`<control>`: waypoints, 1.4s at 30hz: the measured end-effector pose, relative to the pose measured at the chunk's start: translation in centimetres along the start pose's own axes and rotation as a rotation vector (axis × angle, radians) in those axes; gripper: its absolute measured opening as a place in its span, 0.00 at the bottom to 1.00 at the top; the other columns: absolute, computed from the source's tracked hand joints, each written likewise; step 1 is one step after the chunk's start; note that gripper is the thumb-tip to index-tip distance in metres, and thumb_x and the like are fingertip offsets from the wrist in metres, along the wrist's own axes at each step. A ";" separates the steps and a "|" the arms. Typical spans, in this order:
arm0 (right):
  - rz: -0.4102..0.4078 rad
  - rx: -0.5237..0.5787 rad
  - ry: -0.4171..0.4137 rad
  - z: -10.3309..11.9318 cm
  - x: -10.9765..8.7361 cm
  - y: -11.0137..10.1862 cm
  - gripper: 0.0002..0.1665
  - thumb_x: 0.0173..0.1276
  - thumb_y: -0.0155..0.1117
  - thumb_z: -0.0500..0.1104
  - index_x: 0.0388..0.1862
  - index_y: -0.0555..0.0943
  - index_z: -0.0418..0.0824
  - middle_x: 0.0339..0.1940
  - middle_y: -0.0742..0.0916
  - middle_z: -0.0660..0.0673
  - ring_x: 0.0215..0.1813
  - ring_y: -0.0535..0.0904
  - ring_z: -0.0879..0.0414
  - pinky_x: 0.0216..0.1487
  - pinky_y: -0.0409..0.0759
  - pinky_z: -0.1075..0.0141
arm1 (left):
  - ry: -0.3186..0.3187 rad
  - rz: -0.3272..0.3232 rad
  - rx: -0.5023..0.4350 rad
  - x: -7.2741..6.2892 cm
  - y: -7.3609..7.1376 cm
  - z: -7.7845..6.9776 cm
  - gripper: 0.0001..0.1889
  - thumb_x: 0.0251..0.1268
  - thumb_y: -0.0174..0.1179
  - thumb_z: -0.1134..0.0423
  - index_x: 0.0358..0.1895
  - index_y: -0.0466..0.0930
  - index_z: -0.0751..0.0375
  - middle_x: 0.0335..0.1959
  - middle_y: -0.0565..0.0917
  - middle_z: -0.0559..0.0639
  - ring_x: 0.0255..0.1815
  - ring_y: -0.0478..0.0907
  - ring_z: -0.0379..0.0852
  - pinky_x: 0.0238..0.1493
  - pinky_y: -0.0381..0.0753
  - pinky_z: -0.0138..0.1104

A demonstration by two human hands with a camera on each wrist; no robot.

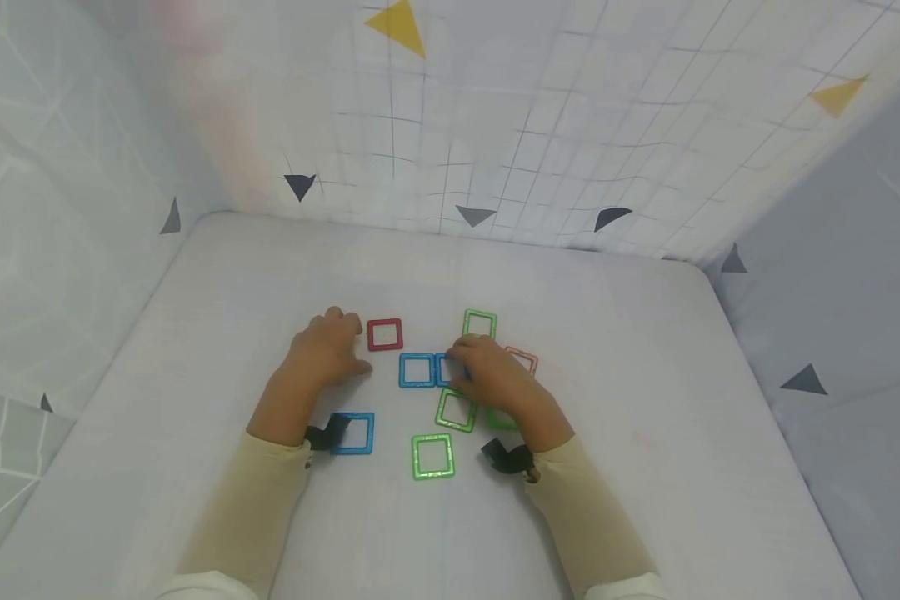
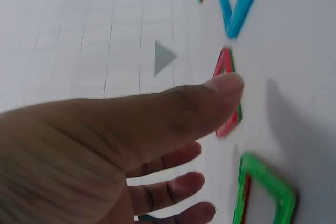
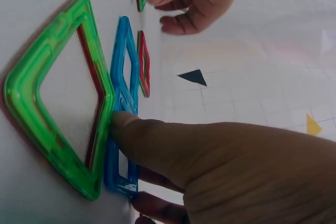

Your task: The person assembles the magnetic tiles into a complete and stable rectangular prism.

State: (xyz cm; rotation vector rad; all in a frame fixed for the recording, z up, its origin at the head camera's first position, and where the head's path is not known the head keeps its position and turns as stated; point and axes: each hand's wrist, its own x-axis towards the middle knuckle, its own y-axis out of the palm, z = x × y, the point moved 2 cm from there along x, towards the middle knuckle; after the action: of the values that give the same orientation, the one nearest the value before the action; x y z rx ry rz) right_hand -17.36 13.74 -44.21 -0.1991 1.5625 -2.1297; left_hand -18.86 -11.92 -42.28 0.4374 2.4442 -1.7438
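My left hand (image 1: 324, 350) is held with fingers spread and bent a little, beside a red square tile (image 1: 371, 335) and holding nothing. In the left wrist view its thumb crosses in front of the red tile (image 2: 227, 127). Two blue square frames lie edge to edge: the left blue tile (image 1: 402, 371) and the right blue tile (image 3: 111, 167). My right hand (image 1: 498, 375) pinches that right one, thumb on the near edge and fingers at the far side. Close below it is a green tile (image 1: 454, 427), large in the right wrist view.
Around the right hand lie a green tile (image 1: 481, 312), an orange tile (image 1: 521, 351) and another green tile (image 1: 501, 423), partly covered. Nearer me are a blue tile (image 1: 371, 433) and a green tile (image 1: 433, 475). A patterned cloth wall (image 1: 390, 108) stands behind the white table (image 1: 645, 500).
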 end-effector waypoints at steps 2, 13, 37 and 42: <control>0.003 -0.003 0.002 0.0 0.0 0.0 0.28 0.69 0.76 0.45 0.67 0.82 0.45 0.65 0.82 0.48 0.68 0.74 0.52 0.71 0.71 0.58 | -0.033 0.014 -0.023 -0.1 -0.4 0.7 0.32 0.56 0.79 0.56 0.60 0.75 0.65 0.48 0.76 0.60 0.49 0.73 0.59 0.51 0.80 0.52; 0.009 -0.003 -0.001 -0.1 0.2 0.2 0.29 0.69 0.76 0.46 0.68 0.82 0.45 0.66 0.82 0.48 0.68 0.74 0.51 0.70 0.72 0.58 | -0.096 0.085 -0.025 -0.1 -0.5 2.5 0.36 0.52 0.80 0.51 0.57 0.73 0.67 0.44 0.75 0.61 0.45 0.75 0.59 0.45 0.79 0.51; 0.005 0.000 -0.002 0.0 0.0 -0.1 0.29 0.69 0.76 0.45 0.68 0.81 0.44 0.66 0.81 0.47 0.69 0.74 0.50 0.71 0.71 0.56 | -0.096 0.115 -0.086 -0.2 -0.1 2.5 0.32 0.56 0.75 0.58 0.62 0.71 0.63 0.47 0.76 0.60 0.47 0.75 0.59 0.49 0.80 0.52; 0.004 0.006 -0.010 0.1 -0.1 -0.1 0.29 0.69 0.76 0.45 0.67 0.82 0.44 0.66 0.82 0.48 0.69 0.74 0.50 0.71 0.71 0.57 | -0.125 0.144 -0.154 -0.5 -0.7 2.4 0.33 0.56 0.76 0.58 0.61 0.70 0.63 0.47 0.78 0.60 0.47 0.76 0.58 0.49 0.82 0.51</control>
State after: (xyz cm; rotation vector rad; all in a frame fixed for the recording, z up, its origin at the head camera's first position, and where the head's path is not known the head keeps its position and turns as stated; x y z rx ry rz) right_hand -17.26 13.78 -44.05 -0.2033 1.5495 -2.1269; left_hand -18.79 -14.43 -42.30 0.4600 2.3733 -1.4688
